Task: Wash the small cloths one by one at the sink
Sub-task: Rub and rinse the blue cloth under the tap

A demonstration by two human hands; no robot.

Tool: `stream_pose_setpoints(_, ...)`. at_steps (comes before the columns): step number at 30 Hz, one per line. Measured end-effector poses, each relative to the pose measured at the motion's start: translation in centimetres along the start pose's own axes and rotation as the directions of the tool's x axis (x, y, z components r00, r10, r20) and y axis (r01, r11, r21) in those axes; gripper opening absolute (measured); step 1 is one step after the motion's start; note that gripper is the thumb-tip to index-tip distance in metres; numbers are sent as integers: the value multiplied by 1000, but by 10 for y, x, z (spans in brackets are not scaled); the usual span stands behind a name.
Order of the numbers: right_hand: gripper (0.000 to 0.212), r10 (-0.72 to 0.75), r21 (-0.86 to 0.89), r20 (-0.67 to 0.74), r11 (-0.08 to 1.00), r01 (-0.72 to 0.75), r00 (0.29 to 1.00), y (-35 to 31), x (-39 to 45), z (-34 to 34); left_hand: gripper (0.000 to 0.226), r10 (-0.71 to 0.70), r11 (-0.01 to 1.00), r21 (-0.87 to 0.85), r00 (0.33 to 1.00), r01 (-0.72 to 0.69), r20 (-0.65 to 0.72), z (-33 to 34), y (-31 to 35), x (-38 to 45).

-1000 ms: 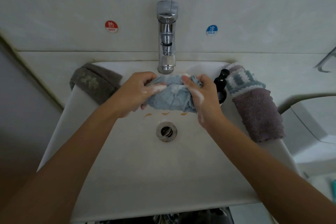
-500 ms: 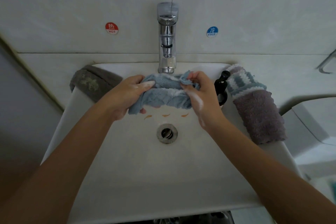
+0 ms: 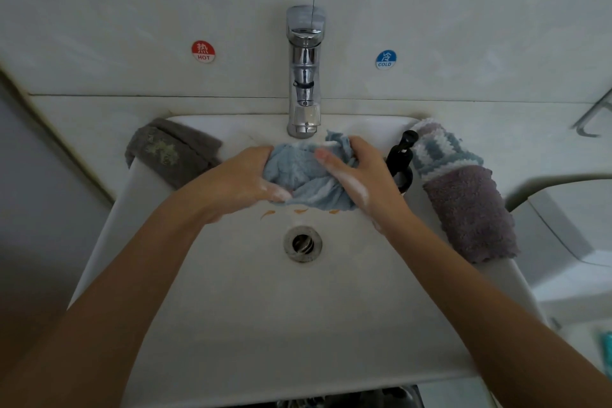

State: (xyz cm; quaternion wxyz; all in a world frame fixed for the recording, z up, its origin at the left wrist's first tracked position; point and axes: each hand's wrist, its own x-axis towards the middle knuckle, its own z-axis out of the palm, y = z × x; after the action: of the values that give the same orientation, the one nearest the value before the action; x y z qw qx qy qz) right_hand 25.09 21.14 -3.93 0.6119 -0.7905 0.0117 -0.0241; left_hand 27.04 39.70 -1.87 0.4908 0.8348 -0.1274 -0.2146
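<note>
Blue cloth (image 3: pixel 306 180), bunched and soapy, held just below the tap (image 3: pixel 304 76) over the sink (image 3: pixel 251 308); left hand (image 3: pixel 238 185) and right hand (image 3: pixel 359 172) both grip it, fingers curled.

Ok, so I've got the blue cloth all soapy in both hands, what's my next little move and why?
Probably keep rubbing a moment, then rinse it: the blue cloth is bunched between the left hand and right hand, suds show on the fingers, and no water is visibly running from the faucet just above.
</note>
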Motion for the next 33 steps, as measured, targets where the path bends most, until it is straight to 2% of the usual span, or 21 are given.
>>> stream_pose_setpoints(2,41,36,5,116,999,-37,993,-2,-1,-1,18,32,987,154,999,-36,27,1,0,-1)
stream_pose_setpoints(4,46,47,-78,229,997,-30,972,-4,-2,-3,26,49,962,267,998,-56,33,2,0,-1)
stream_pose_setpoints(7,24,90,-163,394,986,-27,914,-8,-3,-9,26,76,940,334,997,-72,1,1,-3,-1)
stream_pose_setpoints(10,19,100,-158,462,987,-29,881,-7,-3,-15,21,97,957,274,995,-96,10,-1,-4,-1)
stream_pose_setpoints(15,36,76,-143,532,990,1,843,-6,-2,-15,19,80,982,173,997,-78,-2,0,-2,-2)
stream_pose_setpoints(19,19,92,-79,558,995,-58,825,-5,-2,-18,10,109,989,106,992,-103,-56,-3,-1,-1)
stream_pose_setpoints(20,20,101,-86,544,994,-65,833,-6,-2,-19,10,104,991,90,993,-100,-49,-4,0,-1)
stream_pose_setpoints(23,34,111,-90,451,993,-78,885,-7,-1,-22,31,121,990,80,993,-120,-10,-7,-2,-1)
stream_pose_setpoints(26,29,156,-62,368,988,-143,917,-11,0,-18,27,146,985,97,988,-141,-42,-5,0,-1)
stream_pose_setpoints(28,18,190,26,317,977,-209,929,-13,-1,-13,24,191,976,146,962,-164,-195,7,-1,2)
stream_pose_setpoints(29,18,180,83,281,974,-210,943,-12,-3,-9,29,219,970,170,924,-172,-313,15,-2,4)
stream_pose_setpoints(31,23,98,123,139,986,-115,985,-9,-6,2,41,257,964,190,817,-184,-516,32,-7,9)
stream_pose_setpoints(33,30,2,70,-34,998,1,999,-5,-6,14,45,266,964,150,749,-220,-607,52,-6,6)
